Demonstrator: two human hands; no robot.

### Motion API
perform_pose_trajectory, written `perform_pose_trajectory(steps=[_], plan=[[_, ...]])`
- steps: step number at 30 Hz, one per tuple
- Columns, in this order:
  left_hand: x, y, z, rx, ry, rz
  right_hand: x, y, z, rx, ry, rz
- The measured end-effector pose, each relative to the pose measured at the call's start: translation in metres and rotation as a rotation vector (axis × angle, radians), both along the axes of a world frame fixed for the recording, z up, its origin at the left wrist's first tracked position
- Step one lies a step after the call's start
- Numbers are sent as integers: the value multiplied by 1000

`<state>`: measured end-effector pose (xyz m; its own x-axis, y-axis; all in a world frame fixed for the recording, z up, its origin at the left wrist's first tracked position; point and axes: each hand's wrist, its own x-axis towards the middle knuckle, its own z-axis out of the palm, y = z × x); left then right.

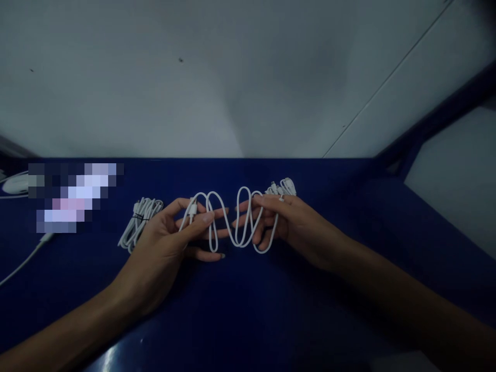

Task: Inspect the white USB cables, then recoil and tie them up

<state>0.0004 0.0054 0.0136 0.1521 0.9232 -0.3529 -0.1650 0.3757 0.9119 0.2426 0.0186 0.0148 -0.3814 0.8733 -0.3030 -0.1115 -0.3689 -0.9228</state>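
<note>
A white cable (235,235) hangs in loose, wavy loops between my two hands above the blue table. My left hand (174,227) pinches some of its loops between thumb and fingers, with a white connector near the index finger. My right hand (289,219) grips the loops at the other side, thumb on top and the other fingers curled beneath. Just left of my left hand lies a bundle of white cable (141,219) bound with a dark tie. Another white cable bundle (287,186) with connectors lies behind my right hand, partly hidden by it.
The blue table (240,315) meets a pale grey wall (194,103) at the back. A blurred-out bright object (79,199) lies at the left, with a white cord (19,267) running from it. A blue frame bar (437,119) slants along the right.
</note>
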Motion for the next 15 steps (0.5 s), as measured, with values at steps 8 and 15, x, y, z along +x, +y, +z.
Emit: perform_pose_trajectory(steps=[8, 15], plan=[[1, -1, 3, -2, 11, -4, 1, 1, -2, -1, -31, -12], [0, -1, 2, 13, 12, -4, 1, -1, 1, -2, -20, -28]])
